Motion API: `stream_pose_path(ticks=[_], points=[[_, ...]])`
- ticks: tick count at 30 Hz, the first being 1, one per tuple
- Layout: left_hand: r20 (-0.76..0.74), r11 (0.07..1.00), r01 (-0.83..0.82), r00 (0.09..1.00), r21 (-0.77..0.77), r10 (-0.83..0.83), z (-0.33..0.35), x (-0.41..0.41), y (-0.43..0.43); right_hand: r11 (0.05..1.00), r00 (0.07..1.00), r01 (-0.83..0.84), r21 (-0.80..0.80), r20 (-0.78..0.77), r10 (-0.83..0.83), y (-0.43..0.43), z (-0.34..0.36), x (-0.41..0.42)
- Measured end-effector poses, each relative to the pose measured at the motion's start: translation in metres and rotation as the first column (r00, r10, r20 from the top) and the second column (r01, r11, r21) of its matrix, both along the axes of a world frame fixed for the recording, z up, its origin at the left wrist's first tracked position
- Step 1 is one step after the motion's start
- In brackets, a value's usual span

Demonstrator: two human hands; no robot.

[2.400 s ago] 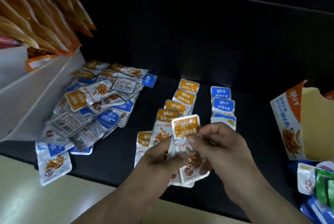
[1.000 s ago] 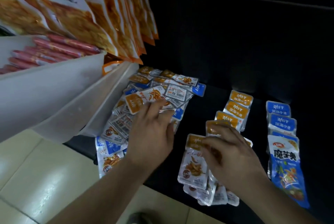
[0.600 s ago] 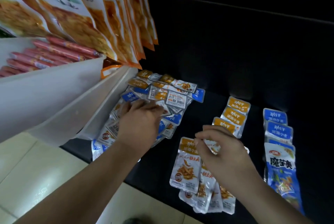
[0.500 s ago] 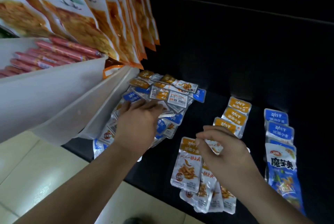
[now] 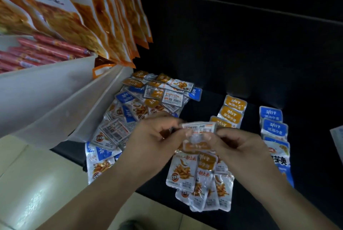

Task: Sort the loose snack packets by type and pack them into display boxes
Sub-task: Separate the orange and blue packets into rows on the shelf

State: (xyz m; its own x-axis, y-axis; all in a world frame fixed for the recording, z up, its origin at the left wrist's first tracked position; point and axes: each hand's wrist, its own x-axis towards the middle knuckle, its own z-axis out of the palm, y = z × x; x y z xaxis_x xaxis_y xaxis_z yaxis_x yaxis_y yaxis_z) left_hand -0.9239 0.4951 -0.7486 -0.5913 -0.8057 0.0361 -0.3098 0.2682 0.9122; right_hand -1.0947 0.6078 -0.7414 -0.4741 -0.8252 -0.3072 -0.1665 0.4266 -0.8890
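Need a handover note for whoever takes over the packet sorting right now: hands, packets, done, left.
Left hand and right hand: both pinch one packet, barcode side up.
Orange fan lies just under the hands; held or not, cannot tell.
Done: orange row and blue row laid on the dark surface.
Left: sort the mixed pile at the left; no packing into boxes is visible.

劲仔 深海小鱼 on orange packets (image 5: 234, 106), blue packets (image 5: 271, 115) alike; 芋爽 on larger blue packet (image 5: 280, 162); barcode on held packet (image 5: 199, 128).
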Motion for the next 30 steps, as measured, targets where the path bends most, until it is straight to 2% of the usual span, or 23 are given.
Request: stream_pose_path(ticks=[2, 3, 4, 6, 7, 8, 11, 13, 15, 18, 23, 26, 28, 30], points=[[-0.073, 0.999, 0.023, 0.997, -0.028, -0.025, -0.004, 0.002, 0.003, 0.999, 0.999, 0.048, 0.022, 0.003, -0.048, 0.003, -0.002, -0.007], [-0.111, 0.998, 0.045, 0.993, -0.039, -0.049, -0.006, 0.002, 0.007, 0.995, 0.994, 0.088, 0.041, 0.056, -0.091, 0.003, -0.003, -0.01], [-0.134, 0.996, 0.073, 0.988, -0.06, -0.08, -0.009, 0.003, 0.011, 0.988, 0.974, 0.142, 0.055, 0.172, -0.15, 0.002, -0.003, -0.012], [-0.125, 0.985, 0.129, 0.982, -0.115, -0.143, -0.015, 0.003, 0.017, 0.98, 0.858, 0.19, 0.064, 0.475, -0.197, 0.0, 0.0, -0.013], [-0.106, 0.978, 0.151, 0.98, -0.147, -0.167, -0.017, 0.004, 0.02, 0.98, 0.808, 0.193, 0.044, 0.559, -0.184, -0.001, 0.003, -0.012], [-0.087, 0.972, 0.167, 0.979, -0.167, -0.183, -0.018, 0.004, 0.022, 0.981, 0.799, 0.195, 0.018, 0.577, -0.17, 0.0, 0.003, -0.01], [-0.068, 0.971, 0.192, 0.977, -0.139, -0.203, -0.022, 0.003, 0.027, 0.982, 0.874, 0.183, -0.039, 0.464, -0.144, 0.001, 0.004, -0.003], [-0.03, 0.974, 0.183, 0.982, -0.134, -0.188, -0.028, 0.004, 0.026, 0.968, 0.895, 0.25, -0.022, 0.388, -0.222, 0.0, 0.001, 0.0], [0.094, 0.966, 0.124, 0.99, -0.228, -0.105, -0.038, 0.008, 0.019, 0.947, 0.925, 0.321, -0.028, 0.226, -0.307, -0.002, -0.006, -0.004], [0.257, 0.912, 0.038, 0.963, -0.408, 0.075, -0.049, 0.017, -0.002, 0.969, 0.968, 0.233, -0.084, -0.075, -0.239, -0.01, -0.02, -0.015], [0.392, 0.888, 0.039, 0.905, -0.458, 0.163, -0.061, 0.026, -0.026, 0.985, 0.952, 0.163, -0.056, -0.254, -0.172, -0.038, -0.045, -0.021], [0.463, 0.842, 0.096, 0.865, -0.531, 0.193, -0.062, 0.027, -0.031, 0.992, 0.9, 0.121, 0.045, -0.425, -0.091, -0.048, -0.056, -0.023], [0.491, 0.803, 0.12, 0.84, -0.584, 0.232, -0.061, 0.029, -0.04, 0.97, 0.796, 0.082, 0.228, -0.601, 0.074, -0.052, -0.062, -0.027], [0.494, 0.793, 0.118, 0.833, -0.598, 0.249, -0.059, 0.027, -0.056, 0.952, 0.657, 0.074, 0.297, -0.733, 0.178, -0.054, -0.065, -0.032]])
